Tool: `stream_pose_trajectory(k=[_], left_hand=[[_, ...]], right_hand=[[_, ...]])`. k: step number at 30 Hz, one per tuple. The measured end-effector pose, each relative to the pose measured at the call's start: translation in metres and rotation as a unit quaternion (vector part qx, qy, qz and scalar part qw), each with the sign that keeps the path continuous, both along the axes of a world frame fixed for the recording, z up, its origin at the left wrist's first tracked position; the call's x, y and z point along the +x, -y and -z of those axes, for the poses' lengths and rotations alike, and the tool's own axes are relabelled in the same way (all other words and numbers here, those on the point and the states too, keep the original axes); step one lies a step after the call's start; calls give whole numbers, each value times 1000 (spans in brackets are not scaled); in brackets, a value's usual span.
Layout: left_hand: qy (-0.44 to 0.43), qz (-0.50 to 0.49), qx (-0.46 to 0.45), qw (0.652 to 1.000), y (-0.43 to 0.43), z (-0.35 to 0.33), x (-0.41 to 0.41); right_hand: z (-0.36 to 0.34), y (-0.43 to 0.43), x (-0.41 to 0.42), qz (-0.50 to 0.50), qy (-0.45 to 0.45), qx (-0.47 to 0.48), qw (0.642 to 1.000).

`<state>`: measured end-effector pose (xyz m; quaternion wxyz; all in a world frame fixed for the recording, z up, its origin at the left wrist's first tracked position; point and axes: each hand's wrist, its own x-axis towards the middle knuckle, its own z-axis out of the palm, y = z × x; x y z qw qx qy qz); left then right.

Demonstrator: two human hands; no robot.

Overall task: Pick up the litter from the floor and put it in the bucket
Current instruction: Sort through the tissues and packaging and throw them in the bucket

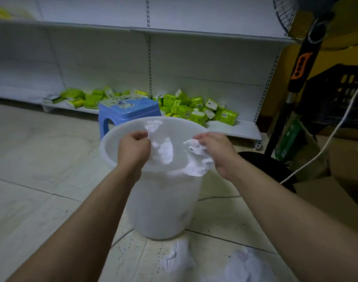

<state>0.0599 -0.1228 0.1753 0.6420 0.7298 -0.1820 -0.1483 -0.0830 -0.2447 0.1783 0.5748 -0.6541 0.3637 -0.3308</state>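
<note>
A white translucent bucket (166, 210) stands upright on the tiled floor in the middle of the head view. Both hands hover over its open mouth. My left hand (133, 148) is shut on a crumpled white paper (161, 147) that hangs inside the rim. My right hand (214, 151) grips another crumpled white paper (197, 161) over the near right edge of the rim. Two more crumpled white papers lie on the floor in front of the bucket, one (179, 259) at the centre and one (248, 265) to the right.
A blue plastic stool (129, 109) stands just behind the bucket. White shelving (235, 129) along the back holds several green packets (196, 110). A standing fan (302, 64), its black base (265, 167), a white cable (324, 143) and cardboard boxes (349, 192) crowd the right side.
</note>
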Motion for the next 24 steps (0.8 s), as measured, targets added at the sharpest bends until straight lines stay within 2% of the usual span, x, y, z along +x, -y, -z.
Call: stream_pose_trajectory(k=[2,4,6,7,9,11,14,18,21,24], left_hand=[[21,58,72,996,0,4,8],[80,113,150,979,-3,10,7],[167,116,224,953,-4,18,2],[219,102,244,939,-6,22,-3],[317,73,210,922,-10,31,-16],[377,74,118,916,-15,41,-34],[422,117,30,898,-17,60,-68],[488,159,-28,858,-10,89,-105],[492,260,47,829,-8,126,-123],[427,399,185,790,-20,178,-134]], right_hand=[[2,-1,10,-20,-2,-28,999],[3,-1,18,-48,-8,-34,998],[7,-3,23,-87,-43,-39,995],[9,-3,24,-95,-79,-74,990],[10,-2,19,-80,-168,-191,964],[9,1,5,-54,-223,-276,933],[7,12,-29,-46,-254,-296,920],[4,27,-76,-22,-321,-328,888],[34,21,-127,-56,-384,-331,860],[99,-1,-178,-110,-450,-277,842]])
